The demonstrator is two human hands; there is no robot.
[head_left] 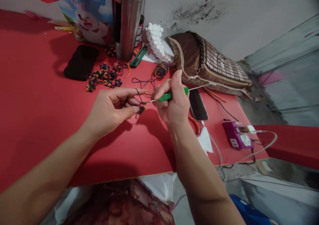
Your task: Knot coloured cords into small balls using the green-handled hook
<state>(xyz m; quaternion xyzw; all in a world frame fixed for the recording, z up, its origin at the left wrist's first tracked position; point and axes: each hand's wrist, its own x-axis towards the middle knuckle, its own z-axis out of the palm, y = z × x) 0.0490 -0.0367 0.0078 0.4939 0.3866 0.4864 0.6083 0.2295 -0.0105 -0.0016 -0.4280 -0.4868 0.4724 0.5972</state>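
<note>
Desk (119,165): red, smooth, flat.
Right hand (175,102): fingers closed round the tool.
Left hand (107,110): fingers in a narrow pinch on the knotted piece; a loosened grip could drop stitches.
Tool (164,96): rounded green handle, slim metal shaft; a slipping tip could split strands or prick skin.
Thread ball (160,70): multicoloured, loosely wound, toward the back edge; its loose coils could snag.
Knotted piece (142,108): small, knobbly, dark with orange, held over the desk between front and back edges.
</note>
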